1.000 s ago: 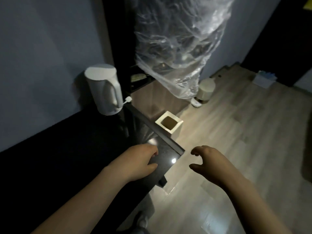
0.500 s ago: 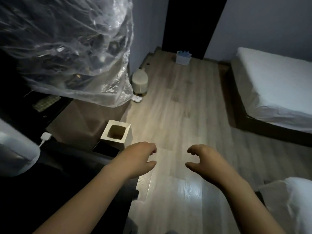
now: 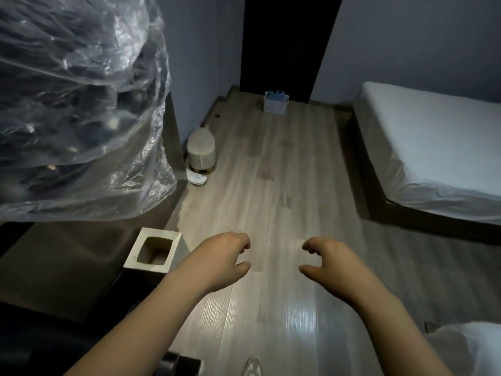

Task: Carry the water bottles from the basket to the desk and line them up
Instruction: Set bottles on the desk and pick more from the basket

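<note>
A small white basket (image 3: 276,106) stands on the wooden floor at the far end of the room, against a dark doorway. Blue bottle caps (image 3: 276,95) stick out of its top. My left hand (image 3: 219,260) and my right hand (image 3: 329,263) hover side by side over the floor in the lower middle of the view. Both hold nothing, with fingers loosely curled. The dark desk (image 3: 81,321) shows only as a black corner at the lower left, below my left forearm.
A white square bin (image 3: 154,252) stands beside the desk corner. A large clear plastic cover (image 3: 81,104) hangs at the left. A round white stool (image 3: 202,150) sits by the wall. A white bed (image 3: 433,153) lines the right side. Bare floor (image 3: 276,185) runs towards the basket.
The view has swung right, from the desk and kettle to the floor, the bed and the far basket. Both hands have kept their loose, empty pose.
</note>
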The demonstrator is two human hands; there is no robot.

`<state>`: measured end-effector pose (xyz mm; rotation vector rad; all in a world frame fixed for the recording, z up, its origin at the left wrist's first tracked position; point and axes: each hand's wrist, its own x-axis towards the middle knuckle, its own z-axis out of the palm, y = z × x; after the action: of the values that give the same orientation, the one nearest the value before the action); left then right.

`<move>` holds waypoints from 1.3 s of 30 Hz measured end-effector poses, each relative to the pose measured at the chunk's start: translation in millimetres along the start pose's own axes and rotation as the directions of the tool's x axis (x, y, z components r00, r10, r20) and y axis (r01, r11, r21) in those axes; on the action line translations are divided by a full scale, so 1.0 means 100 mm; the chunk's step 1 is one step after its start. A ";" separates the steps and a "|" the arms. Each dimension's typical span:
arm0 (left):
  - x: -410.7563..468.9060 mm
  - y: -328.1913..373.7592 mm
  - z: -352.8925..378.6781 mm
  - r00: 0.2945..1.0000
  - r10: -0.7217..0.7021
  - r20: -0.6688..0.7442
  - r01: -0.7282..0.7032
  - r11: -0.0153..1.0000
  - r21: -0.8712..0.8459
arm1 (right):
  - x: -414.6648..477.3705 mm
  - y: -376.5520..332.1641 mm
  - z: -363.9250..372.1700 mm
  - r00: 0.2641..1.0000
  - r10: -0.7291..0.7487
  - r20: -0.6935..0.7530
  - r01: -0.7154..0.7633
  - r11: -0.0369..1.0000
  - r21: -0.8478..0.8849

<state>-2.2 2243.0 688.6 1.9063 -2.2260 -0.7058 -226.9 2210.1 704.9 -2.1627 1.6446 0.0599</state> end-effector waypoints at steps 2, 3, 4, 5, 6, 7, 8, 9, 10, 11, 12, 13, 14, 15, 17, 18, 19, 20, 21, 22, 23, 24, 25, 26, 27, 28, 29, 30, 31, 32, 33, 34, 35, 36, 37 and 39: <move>0.31 0.09 -0.09 1.000 -0.013 -0.005 0.013 1.000 0.010 | 0.27 0.16 -0.19 1.000 -0.007 -0.006 0.007 1.000 -0.010; 0.46 0.12 -0.13 1.000 -0.018 -0.013 0.018 1.000 0.014 | 0.40 0.23 -0.27 1.000 -0.017 -0.012 0.017 1.000 -0.014; 0.61 0.14 -0.17 1.000 -0.021 -0.022 0.021 1.000 0.019 | 0.54 0.29 -0.36 0.999 -0.028 -0.018 0.027 0.999 -0.017; 0.75 0.15 -0.21 0.999 -0.025 -0.029 0.025 0.999 0.022 | 0.68 0.35 -0.43 0.999 -0.036 -0.025 0.035 0.999 -0.017; 0.89 0.17 -0.25 0.999 -0.029 -0.031 0.030 0.999 0.024 | 0.80 0.39 -0.50 0.999 -0.040 -0.027 0.040 0.999 -0.011; 1.02 0.18 -0.29 0.999 -0.034 -0.030 0.035 0.999 0.023 | 0.92 0.44 -0.56 0.999 -0.044 -0.028 0.044 0.999 -0.002; 1.15 0.18 -0.33 0.999 -0.036 -0.028 0.037 0.999 0.026 | 1.04 0.47 -0.62 0.998 -0.048 -0.029 0.048 0.999 0.006; 1.29 0.18 -0.37 0.999 -0.035 -0.026 0.036 0.999 0.032 | 1.17 0.51 -0.67 0.998 -0.052 -0.030 0.052 0.999 0.009; 1.43 0.18 -0.40 0.999 -0.033 -0.023 0.034 0.999 0.035 | 1.30 0.55 -0.72 0.998 -0.052 -0.030 0.053 0.999 0.010; 1.58 0.17 -0.44 0.999 -0.032 -0.021 0.033 0.999 0.037 | 1.43 0.59 -0.76 0.998 -0.050 -0.029 0.050 0.999 0.011; 1.74 0.15 -0.47 0.999 -0.031 -0.018 0.032 0.999 0.040 | 1.57 0.62 -0.81 0.998 -0.048 -0.028 0.048 0.999 0.009; 1.89 0.13 -0.51 1.000 -0.029 -0.013 0.029 0.999 0.044 | 1.72 0.65 -0.85 0.999 -0.044 -0.029 0.045 0.999 0.008; 2.06 0.10 -0.55 1.000 -0.025 -0.006 0.025 0.998 0.050 | 1.88 0.67 -0.89 0.999 -0.041 -0.032 0.041 0.999 0.008; 2.23 0.07 -0.59 1.000 -0.021 0.001 0.021 0.998 0.057 | 2.04 0.69 -0.94 0.999 -0.037 -0.036 0.038 0.999 0.006; 2.59 -0.01 -0.70 1.000 -0.016 0.008 0.015 0.998 0.065 | 2.38 0.71 -1.04 0.999 -0.028 -0.040 0.028 1.000 0.002; 2.77 -0.05 -0.76 1.000 -0.011 0.006 0.011 0.998 0.065 | 2.55 0.72 -1.10 0.999 -0.024 -0.044 0.024 1.000 0.001; 2.95 -0.10 -0.84 1.000 -0.006 0.004 0.006 0.998 0.062 | 2.73 0.72 -1.16 0.999 -0.019 -0.045 0.019 1.000 0.002; 3.13 -0.15 -0.92 1.000 -0.003 0.003 0.002 0.998 0.058 | 2.91 0.72 -1.23 0.999 -0.013 -0.042 0.014 1.000 0.002; 3.29 -0.20 -1.01 1.000 0.000 0.003 -0.001 0.999 0.055 | 3.09 0.71 -1.30 0.999 -0.006 -0.038 0.006 1.000 0.002; 3.46 -0.26 -1.10 1.000 0.004 0.003 -0.005 0.998 0.057 | 3.27 0.70 -1.37 0.999 0.000 -0.036 0.000 1.000 0.002; 3.62 -0.32 -1.20 1.000 0.009 0.003 -0.009 0.998 0.062 | 3.44 0.69 -1.44 0.999 0.005 -0.035 -0.005 1.000 0.004; 3.78 -0.37 -1.29 1.000 0.012 0.002 -0.012 0.998 0.069 | 3.61 0.67 -1.50 0.999 0.007 -0.033 -0.007 1.000 0.010; 3.94 -0.43 -1.38 1.000 0.018 -0.003 -0.018 0.997 0.078 | 3.78 0.65 -1.56 0.999 0.007 -0.036 -0.006 1.000 0.017; 4.11 -0.48 -1.46 1.000 0.025 -0.010 -0.025 0.996 0.088 | 3.95 0.64 -1.62 0.999 0.005 -0.042 -0.004 1.000 0.025; 4.27 -0.52 -1.54 0.999 0.032 -0.015 -0.030 0.995 0.096 | 4.11 0.64 -1.67 0.999 0.004 -0.048 -0.002 1.000 0.031; 4.43 -0.56 -1.61 0.999 0.034 -0.020 -0.032 0.995 0.098 | 4.27 0.65 -1.73 0.999 0.004 -0.052 -0.002 0.999 0.034; 4.58 -0.59 -1.67 0.999 0.035 -0.021 -0.033 0.995 0.096 | 4.43 0.67 -1.79 0.999 0.005 -0.053 -0.003 0.999 0.035; 4.73 -0.61 -1.73 0.999 0.037 -0.018 -0.035 0.995 0.093 | 4.57 0.69 -1.85 0.999 0.006 -0.054 -0.004 0.999 0.036; 4.87 -0.63 -1.78 0.999 0.038 -0.014 -0.037 0.995 0.093 | 4.71 0.72 -1.90 0.998 0.009 -0.054 -0.007 0.999 0.039; 5.03 -0.65 -1.82 0.999 0.040 -0.011 -0.038 0.995 0.095 | 4.86 0.76 -1.95 0.998 0.012 -0.054 -0.010 0.999 0.040; 5.18 -0.67 -1.86 0.999 0.041 -0.008 -0.040 0.995 0.095 | 5.00 0.79 -2.01 0.999 0.016 -0.051 -0.014 0.999 0.039; 5.35 -0.70 -1.90 0.999 0.043 -0.006 -0.042 0.994 0.096 | 5.16 0.84 -2.07 0.999 0.020 -0.049 -0.018 0.999 0.037; 5.52 -0.72 -1.94 0.999 0.048 -0.006 -0.047 0.994 0.102 | 5.33 0.89 -2.12 0.999 0.019 -0.049 -0.017 0.999 0.036; 5.70 -0.74 -1.98 0.999 0.050 -0.007 -0.049 0.992 0.112 | 5.50 0.94 -2.18 0.999 0.015 -0.050 -0.013 0.999 0.033; 5.87 -0.76 -2.02 0.999 0.048 -0.008 -0.047 0.992 0.119 | 5.67 1.00 -2.24 0.999 0.010 -0.050 -0.009 0.999 0.031; 6.25 -0.78 -2.10 0.999 0.043 -0.028 -0.039 0.992 0.122 | 6.04 1.11 -2.39 0.998 -0.004 -0.067 0.006 1.000 0.027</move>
<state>27.5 1580.3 715.3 1.9045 -2.3319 -0.5437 -200.7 1551.8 718.7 -2.1703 1.6674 -0.0364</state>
